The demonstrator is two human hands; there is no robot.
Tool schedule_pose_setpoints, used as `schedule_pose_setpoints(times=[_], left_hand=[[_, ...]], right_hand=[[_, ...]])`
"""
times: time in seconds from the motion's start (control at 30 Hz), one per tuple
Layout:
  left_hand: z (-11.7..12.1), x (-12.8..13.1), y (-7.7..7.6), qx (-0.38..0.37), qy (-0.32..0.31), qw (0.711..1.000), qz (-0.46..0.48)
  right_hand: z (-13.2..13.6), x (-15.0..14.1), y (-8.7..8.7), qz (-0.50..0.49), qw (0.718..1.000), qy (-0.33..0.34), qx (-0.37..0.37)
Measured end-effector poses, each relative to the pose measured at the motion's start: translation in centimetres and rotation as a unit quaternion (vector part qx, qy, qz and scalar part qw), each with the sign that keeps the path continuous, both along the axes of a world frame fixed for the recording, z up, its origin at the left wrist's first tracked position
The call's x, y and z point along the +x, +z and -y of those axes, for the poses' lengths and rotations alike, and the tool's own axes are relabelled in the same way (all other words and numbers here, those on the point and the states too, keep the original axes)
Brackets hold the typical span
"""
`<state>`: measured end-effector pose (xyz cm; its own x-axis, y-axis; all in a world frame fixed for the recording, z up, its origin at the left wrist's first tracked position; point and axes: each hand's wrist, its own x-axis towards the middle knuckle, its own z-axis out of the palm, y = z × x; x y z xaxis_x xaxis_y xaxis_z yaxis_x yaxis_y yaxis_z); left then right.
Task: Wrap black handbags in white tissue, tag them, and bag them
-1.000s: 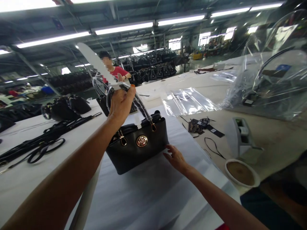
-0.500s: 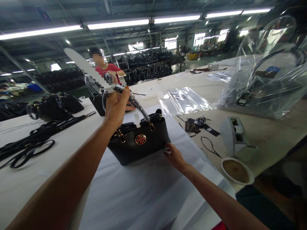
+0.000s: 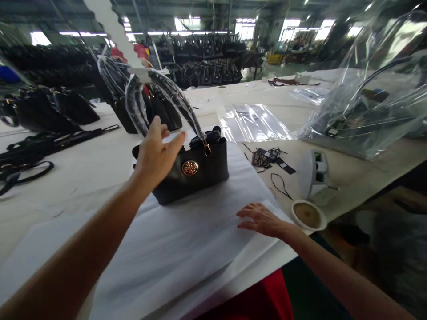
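White paper [image 3: 187, 249], upright black handbag [image 3: 200, 168], round gold emblem [image 3: 190, 167], plastic-wrapped handles [image 3: 180, 98].

Black handbag [image 3: 210, 166] upright on paper [image 3: 187, 240]

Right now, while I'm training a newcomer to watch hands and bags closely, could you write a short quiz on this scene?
1. What wraps the handles of the nearest bag?
A) Red cloth
B) Clear plastic
C) Brown tape

2. True or false: the right hand is holding that bag.

3. Fill in the blank: seen from the wearer's view, the black tags lie to the ____ of that bag.

Key: 1 B; 2 false; 3 right.
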<state>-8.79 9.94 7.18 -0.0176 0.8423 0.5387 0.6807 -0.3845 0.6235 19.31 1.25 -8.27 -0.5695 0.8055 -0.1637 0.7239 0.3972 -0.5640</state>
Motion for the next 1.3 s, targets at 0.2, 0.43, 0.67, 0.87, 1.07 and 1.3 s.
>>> schedule_pose_setpoints(times=[0.2, 0.43, 0.67, 0.87, 1.07, 1.3], left_hand=[[12.0, 0.1, -12.2, -0.352, -0.204, 0.893, -0.191], [15.7, 0.4, -14.8, -0.464, -0.213, 0.827, -0.236], [14.3, 0.2, -11.2, -0.453, -0.236, 0.824, -0.245], [17.3, 1.9, -10.2, -0.469, -0.298, 0.782, -0.282], [19.8, 2.3, -14.5, -0.433, -0.247, 0.826, -0.264], [18.9, 3.6, -15.3, -0.388, -0.206, 0.834, -0.333]], right_hand=[[2.4, 1.0, -0.5, 0.054, 0.997, 0.012, 0.044], [4.9, 1.9, -1.5, -0.088, 0.982, -0.023, 0.168], [5.7, 1.2, 0.2, -0.134, 0.933, -0.025, 0.333], [9.6, 2.0, -0.1, -0.107, 0.948, 0.034, 0.300], [14.2, 3.3, -3.6, -0.024, 0.973, -0.046, 0.224], [15.0, 2.7, -4.3, -0.005, 0.967, -0.064, 0.246]])
